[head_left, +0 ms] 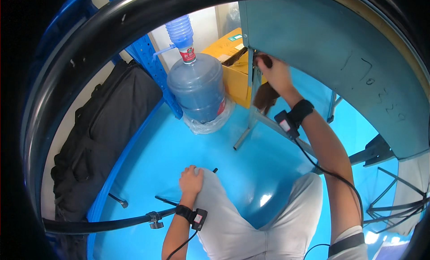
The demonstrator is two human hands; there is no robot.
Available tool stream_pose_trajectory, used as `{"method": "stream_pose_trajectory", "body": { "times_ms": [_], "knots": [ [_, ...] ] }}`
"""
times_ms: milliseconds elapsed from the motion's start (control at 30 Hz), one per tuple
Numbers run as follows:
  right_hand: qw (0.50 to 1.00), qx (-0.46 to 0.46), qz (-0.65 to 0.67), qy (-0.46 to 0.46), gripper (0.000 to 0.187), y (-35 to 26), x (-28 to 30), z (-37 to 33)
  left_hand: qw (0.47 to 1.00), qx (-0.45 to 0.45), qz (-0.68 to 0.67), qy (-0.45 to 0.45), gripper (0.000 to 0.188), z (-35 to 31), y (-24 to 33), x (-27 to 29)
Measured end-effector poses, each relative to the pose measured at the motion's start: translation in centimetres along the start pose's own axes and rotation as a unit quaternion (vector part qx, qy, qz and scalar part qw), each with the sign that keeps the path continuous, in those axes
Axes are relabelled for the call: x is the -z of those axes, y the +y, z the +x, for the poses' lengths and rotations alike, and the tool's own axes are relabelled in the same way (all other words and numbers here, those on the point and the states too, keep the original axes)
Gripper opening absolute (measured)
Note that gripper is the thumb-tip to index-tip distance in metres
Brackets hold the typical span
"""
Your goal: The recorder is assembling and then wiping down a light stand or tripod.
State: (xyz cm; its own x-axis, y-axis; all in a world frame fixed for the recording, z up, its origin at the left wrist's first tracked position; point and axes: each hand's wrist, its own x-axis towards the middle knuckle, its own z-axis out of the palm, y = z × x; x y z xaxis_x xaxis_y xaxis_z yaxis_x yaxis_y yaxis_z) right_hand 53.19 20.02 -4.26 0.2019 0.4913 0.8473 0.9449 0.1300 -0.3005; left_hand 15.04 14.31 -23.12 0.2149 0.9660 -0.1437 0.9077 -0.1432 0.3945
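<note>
My right hand (277,75) reaches up beside the metal leg of a grey-green desk (286,24). Its fingers are closed around a dark brown rounded object (265,61) whose kind I cannot make out; the fingers partly cover it. Just below that hand, next to the leg, shows a brown shape (266,97); whether it belongs to the held object I cannot tell. On my left knee rests my left hand (191,181), fingers laid over the grey trousers and holding nothing. Both wrists wear black straps with small cabled devices.
A large blue water bottle (197,87) with a pump top stands on crumpled plastic, left of the desk leg. Behind it sits a yellow cardboard box (237,85). A black bag (107,121) leans on the blue rack at left. Black tubing curves across the foreground; thin black legs stand lower right.
</note>
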Motion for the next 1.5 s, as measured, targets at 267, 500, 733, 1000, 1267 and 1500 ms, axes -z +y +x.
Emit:
{"method": "stream_pose_trajectory", "body": {
  "times_ms": [267, 500, 733, 1000, 1267, 1500],
  "knots": [
    [0.992, -0.118, -0.038, -0.017, 0.036, 4.9, 0.5, 1.7, 1.000, 0.000, -0.019, -0.019, 0.042, 0.7, 1.6, -0.9],
    [0.996, -0.078, -0.011, 0.038, 0.036, 1.3, -1.3, 0.8, 0.999, 0.027, 0.000, -0.023, 0.043, 0.7, 1.4, -0.9],
    [0.989, -0.063, -0.126, -0.042, 0.026, 2.3, -0.3, 1.4, 1.000, -0.004, -0.014, -0.014, 0.043, 0.7, 2.1, -1.5],
    [0.998, 0.008, -0.042, -0.046, 0.025, 1.1, 0.8, 0.4, 1.000, 0.004, 0.019, -0.008, 0.042, 0.5, 2.6, -0.5],
    [0.996, 0.088, 0.001, -0.006, 0.023, -0.2, 0.8, -0.3, 1.000, 0.003, 0.028, 0.002, 0.041, 0.5, 2.6, -0.7],
    [0.978, -0.095, -0.152, -0.105, 0.018, 0.2, 0.9, 1.5, 0.999, -0.011, 0.026, 0.016, 0.042, 0.4, 2.9, -0.9]
  ]
}}
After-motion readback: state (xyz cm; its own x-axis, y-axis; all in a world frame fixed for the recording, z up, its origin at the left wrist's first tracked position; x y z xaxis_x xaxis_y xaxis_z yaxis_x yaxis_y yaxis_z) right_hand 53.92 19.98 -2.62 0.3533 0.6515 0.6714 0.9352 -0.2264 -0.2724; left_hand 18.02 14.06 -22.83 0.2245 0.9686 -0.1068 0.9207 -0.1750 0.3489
